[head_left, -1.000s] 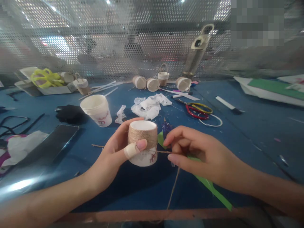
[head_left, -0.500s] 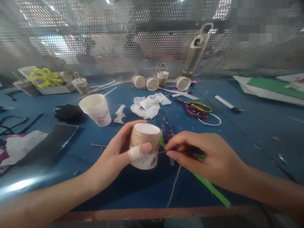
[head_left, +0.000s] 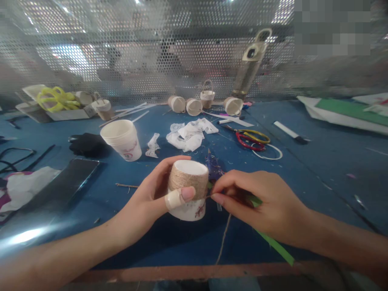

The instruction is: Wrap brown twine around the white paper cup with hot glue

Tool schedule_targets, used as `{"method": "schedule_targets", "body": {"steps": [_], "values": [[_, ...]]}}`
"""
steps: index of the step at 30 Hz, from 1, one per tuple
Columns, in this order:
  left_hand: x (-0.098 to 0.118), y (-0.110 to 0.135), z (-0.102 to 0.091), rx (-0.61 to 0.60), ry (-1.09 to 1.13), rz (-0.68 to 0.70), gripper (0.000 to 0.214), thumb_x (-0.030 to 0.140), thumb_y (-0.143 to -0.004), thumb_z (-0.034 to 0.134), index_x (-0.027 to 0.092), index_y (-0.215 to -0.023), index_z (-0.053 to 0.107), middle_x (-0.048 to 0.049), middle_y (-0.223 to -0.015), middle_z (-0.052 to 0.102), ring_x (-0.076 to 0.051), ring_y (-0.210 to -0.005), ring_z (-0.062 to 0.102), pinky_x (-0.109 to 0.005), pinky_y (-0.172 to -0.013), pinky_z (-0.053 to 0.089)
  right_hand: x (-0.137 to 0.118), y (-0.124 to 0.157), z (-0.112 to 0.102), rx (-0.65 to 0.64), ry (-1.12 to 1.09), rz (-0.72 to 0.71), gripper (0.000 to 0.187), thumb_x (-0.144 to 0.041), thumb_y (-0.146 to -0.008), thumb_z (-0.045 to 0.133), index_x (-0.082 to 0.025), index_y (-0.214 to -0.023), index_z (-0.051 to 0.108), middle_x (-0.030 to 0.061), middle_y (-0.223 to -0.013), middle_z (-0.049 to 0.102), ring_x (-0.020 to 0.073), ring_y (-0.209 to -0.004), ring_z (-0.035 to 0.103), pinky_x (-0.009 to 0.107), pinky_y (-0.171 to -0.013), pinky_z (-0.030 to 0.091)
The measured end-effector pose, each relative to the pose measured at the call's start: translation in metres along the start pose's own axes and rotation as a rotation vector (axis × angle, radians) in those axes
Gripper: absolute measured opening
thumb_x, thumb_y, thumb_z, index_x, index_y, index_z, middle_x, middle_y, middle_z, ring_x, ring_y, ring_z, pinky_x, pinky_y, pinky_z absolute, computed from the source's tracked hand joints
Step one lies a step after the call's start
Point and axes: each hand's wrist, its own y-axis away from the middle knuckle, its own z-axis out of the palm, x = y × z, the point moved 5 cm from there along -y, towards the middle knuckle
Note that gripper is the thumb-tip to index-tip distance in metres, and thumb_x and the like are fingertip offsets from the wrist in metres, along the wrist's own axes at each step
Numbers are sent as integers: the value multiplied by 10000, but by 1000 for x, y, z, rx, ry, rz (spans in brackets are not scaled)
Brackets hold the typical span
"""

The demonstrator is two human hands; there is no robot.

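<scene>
My left hand is wrapped round an upside-down white paper cup, whose upper half is wound with brown twine. The bandaged thumb presses on the windings. My right hand pinches the loose twine right beside the cup's right side; the strand then drops over the table's front edge. A green paper strip lies under my right hand.
On the blue table lie a stack of white cups, white lace scraps, red and yellow scissors, a phone, several wrapped cups at the back, a box with yellow scissors and a perforated metal screen.
The cup and my left hand have shifted slightly right and down. My right hand has moved in closer to the cup, shortening the taut twine between them.
</scene>
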Motion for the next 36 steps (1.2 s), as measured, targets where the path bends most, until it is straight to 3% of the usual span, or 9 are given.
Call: {"method": "schedule_targets", "body": {"steps": [7,22,36], "values": [[-1,0,1,-59,14,8,400,344,-860,826,377,-1241,710,20,-1190,753,-219,-1121,662,-265,-893,544,1,0,1,3,18,-30,88,-268,-990,620,-239,-920,664,-75,-570,634,83,-445,515,217,-476,343],[0,2,3,-88,26,-12,410,340,-867,823,358,-1256,694,15,-1181,748,-205,-1097,658,-264,-889,546,-2,0,0,11,38,-60,90,-246,-989,623,-225,-923,680,-60,-604,685,82,-459,555,205,-488,373],[-3,1,3,-114,51,-29,398,342,-908,782,368,-1290,674,26,-1202,744,-200,-1129,665,-257,-912,543,-4,5,-6,189,91,-122,56,-229,-968,684,-238,-914,698,-100,-565,640,58,-460,539,211,-512,367]]}}
